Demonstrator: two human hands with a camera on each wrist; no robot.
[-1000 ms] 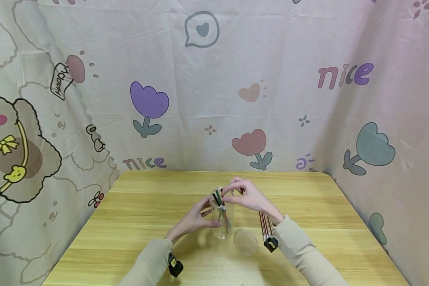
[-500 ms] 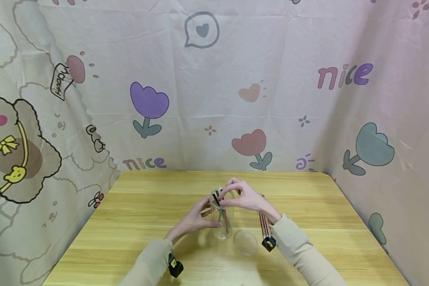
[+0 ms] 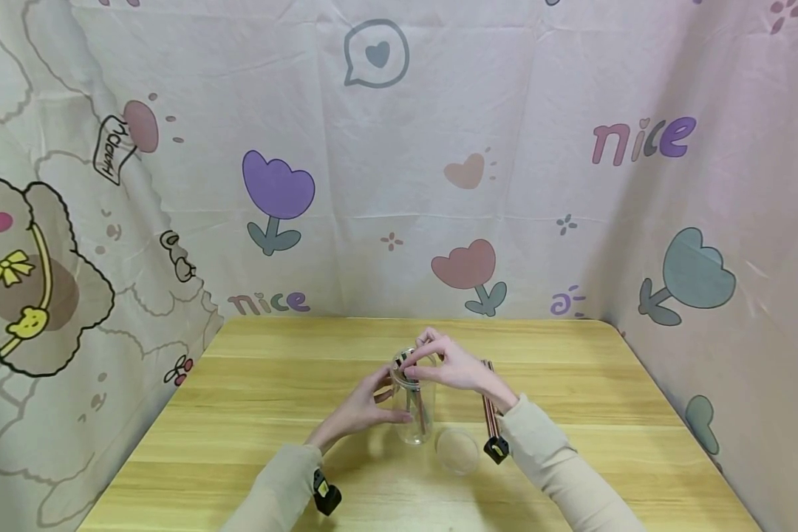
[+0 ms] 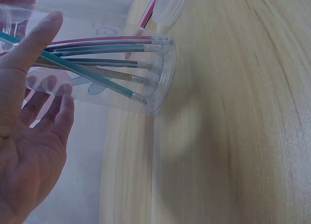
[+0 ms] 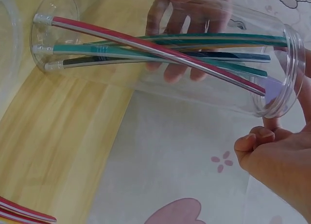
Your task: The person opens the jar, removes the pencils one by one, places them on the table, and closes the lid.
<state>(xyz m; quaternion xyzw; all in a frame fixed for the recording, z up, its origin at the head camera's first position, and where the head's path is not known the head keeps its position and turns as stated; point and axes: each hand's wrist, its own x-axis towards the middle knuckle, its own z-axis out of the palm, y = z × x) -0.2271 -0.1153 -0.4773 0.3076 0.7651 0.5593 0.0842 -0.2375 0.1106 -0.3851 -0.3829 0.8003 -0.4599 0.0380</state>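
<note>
A clear plastic jar (image 3: 429, 411) stands upright near the middle of the table, its mouth uncovered. Inside lean several pencils (image 5: 160, 51) in red, green and dark colours, eraser ends down. My left hand (image 3: 359, 410) grips the jar, thumb in front and fingers behind. At the mouth, my right hand (image 3: 457, 367) pinches the upper end of a green pencil (image 5: 218, 38), thumb and forefinger at the rim. Its fingertips are partly hidden behind the rim in the right wrist view. The left wrist view shows the eraser ends at the jar's base.
A round clear lid (image 3: 457, 451) lies flat just right of the jar. More striped pencils (image 3: 490, 406) lie in a bunch beyond it, partly covered by my right forearm. A patterned cloth (image 3: 372, 185) hangs behind the wooden table (image 3: 273, 384).
My right hand has shifted left and slightly inward over the jar's mouth, its fingertips now among the pencil tops. The left hand and the jar stay where they were.
</note>
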